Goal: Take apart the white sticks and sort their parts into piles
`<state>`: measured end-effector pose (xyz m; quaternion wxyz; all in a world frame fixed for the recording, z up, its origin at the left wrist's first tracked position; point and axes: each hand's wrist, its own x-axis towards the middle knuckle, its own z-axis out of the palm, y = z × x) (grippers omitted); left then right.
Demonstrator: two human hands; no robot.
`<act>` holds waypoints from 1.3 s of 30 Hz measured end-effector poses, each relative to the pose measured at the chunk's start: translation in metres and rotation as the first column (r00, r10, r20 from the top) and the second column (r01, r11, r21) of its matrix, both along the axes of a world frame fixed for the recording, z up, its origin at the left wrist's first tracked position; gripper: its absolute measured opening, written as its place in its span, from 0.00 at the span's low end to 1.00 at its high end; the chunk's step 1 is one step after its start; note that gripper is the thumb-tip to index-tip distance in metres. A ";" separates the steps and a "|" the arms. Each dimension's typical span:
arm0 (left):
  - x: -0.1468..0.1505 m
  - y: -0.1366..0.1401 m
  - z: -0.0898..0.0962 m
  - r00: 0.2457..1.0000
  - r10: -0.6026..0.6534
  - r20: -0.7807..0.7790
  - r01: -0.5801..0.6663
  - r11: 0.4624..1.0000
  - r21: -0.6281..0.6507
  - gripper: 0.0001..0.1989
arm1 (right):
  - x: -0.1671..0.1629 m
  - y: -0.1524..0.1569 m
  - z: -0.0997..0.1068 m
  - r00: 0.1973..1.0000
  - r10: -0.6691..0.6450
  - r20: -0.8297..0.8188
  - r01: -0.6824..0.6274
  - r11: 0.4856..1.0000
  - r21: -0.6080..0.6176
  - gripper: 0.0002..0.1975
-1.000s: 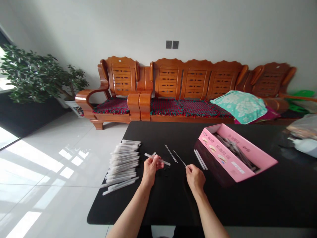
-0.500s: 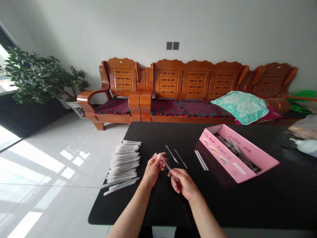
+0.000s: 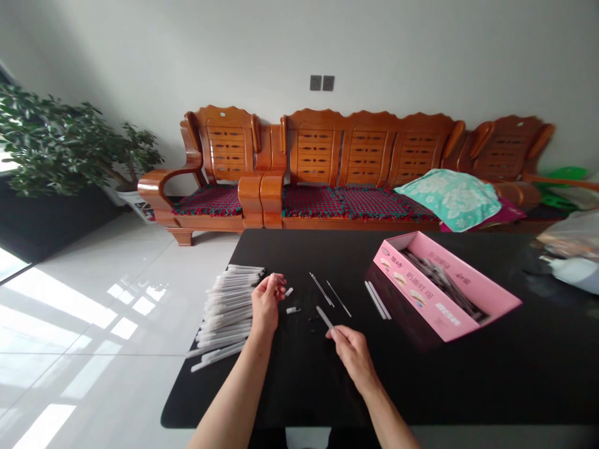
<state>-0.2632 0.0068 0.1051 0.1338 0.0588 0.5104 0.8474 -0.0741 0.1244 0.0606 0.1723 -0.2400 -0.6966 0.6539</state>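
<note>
My right hand (image 3: 350, 349) is closed round the lower end of a pale pen barrel (image 3: 325, 317), whose other end points up and left over the table. My left hand (image 3: 267, 302) is pinched beside a pile of pens (image 3: 233, 305) with frosted, whitish barrels; what its fingertips hold, if anything, is too small to make out. Between the hands lie two small clear pen caps (image 3: 292, 310) and some small dark pieces (image 3: 313, 319). Just beyond are several thin pen refills (image 3: 322, 290). Two whitish tubes (image 3: 378, 300) lie side by side to the right.
A pink cardboard box (image 3: 421, 304) holding many dark sticks stands on the black table (image 3: 449, 386). A white object (image 3: 573, 272) and a plastic bag (image 3: 573, 234) sit at the far right. Behind the table runs a wooden sofa (image 3: 313, 149); a potted plant (image 3: 70, 146) is at left.
My left hand has come off the pen barrel and moved left toward the pile. The right hand keeps the barrel, a little lower. Two caps now show on the table.
</note>
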 end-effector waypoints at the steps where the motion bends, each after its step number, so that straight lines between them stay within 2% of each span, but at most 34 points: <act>1: -0.003 -0.001 0.002 0.998 -0.016 -0.057 0.013 0.999 -0.053 0.21 | 0.006 0.011 -0.001 0.997 -0.072 0.016 0.071 0.996 0.062 0.24; 3: -0.005 -0.003 -0.002 0.988 -0.055 -0.146 0.024 0.979 -0.203 0.21 | 0.017 0.040 -0.002 0.969 -0.240 0.053 0.223 0.948 0.226 0.25; 5: -0.004 -0.003 -0.013 0.977 -0.084 -0.197 -0.001 0.919 -0.394 0.21 | 0.025 0.072 0.000 0.915 -0.390 0.102 0.297 0.824 0.483 0.23; 7: -0.003 -0.004 -0.027 0.964 -0.116 -0.241 -0.047 0.814 -0.579 0.18 | 0.031 0.101 0.003 0.816 -0.544 0.192 0.284 0.668 0.688 0.19; 9: -0.004 -0.005 -0.038 0.939 -0.151 -0.308 -0.125 0.684 -0.718 0.13 | 0.032 0.122 0.004 0.714 -0.642 0.279 0.191 0.563 0.804 0.17; 11: -0.006 -0.005 -0.043 0.904 -0.188 -0.384 -0.222 0.563 -0.797 0.08 | 0.029 0.134 0.004 0.640 -0.685 0.348 0.093 0.519 0.850 0.16; 13: -0.010 -0.004 -0.044 0.867 -0.231 -0.441 -0.299 0.465 -0.833 0.07 | 0.023 0.141 0.002 0.603 -0.697 0.389 0.016 0.498 0.867 0.16; 16: -0.013 -0.002 -0.041 0.828 -0.306 -0.471 -0.359 0.356 -0.863 0.06 | 0.012 0.146 -0.002 0.597 -0.700 0.392 -0.059 0.449 0.891 0.16; 18: -0.014 -0.002 -0.040 0.812 -0.347 -0.469 -0.374 0.307 -0.875 0.06 | 0.007 0.149 -0.005 0.608 -0.698 0.380 -0.086 0.417 0.905 0.15; 20: -0.014 -0.001 -0.041 0.808 -0.376 -0.454 -0.368 0.280 -0.886 0.07 | 0.004 0.152 -0.009 0.623 -0.698 0.354 -0.096 0.380 0.920 0.14; 22: -0.013 -0.002 -0.042 0.810 -0.387 -0.440 -0.353 0.276 -0.894 0.08 | 0.003 0.154 -0.013 0.645 -0.698 0.311 -0.096 0.329 0.939 0.13; 25: -0.009 -0.005 -0.045 0.812 -0.398 -0.428 -0.327 0.297 -0.897 0.13 | 0.004 0.153 -0.020 0.694 -0.681 0.234 -0.091 0.239 0.967 0.13; 28: -0.003 -0.010 -0.048 0.805 -0.436 -0.403 -0.282 0.317 -0.905 0.23 | 0.005 0.149 -0.028 0.734 -0.655 0.178 -0.086 0.170 0.982 0.14; 31: 0.002 -0.014 -0.050 0.793 -0.473 -0.385 -0.254 0.319 -0.913 0.27 | 0.007 0.146 -0.033 0.756 -0.636 0.154 -0.077 0.147 0.986 0.11; 39: -0.004 -0.003 -0.046 0.788 -0.472 -0.396 -0.279 0.300 -0.912 0.20 | 0.005 0.144 -0.031 0.773 -0.623 0.117 -0.037 0.140 0.989 0.12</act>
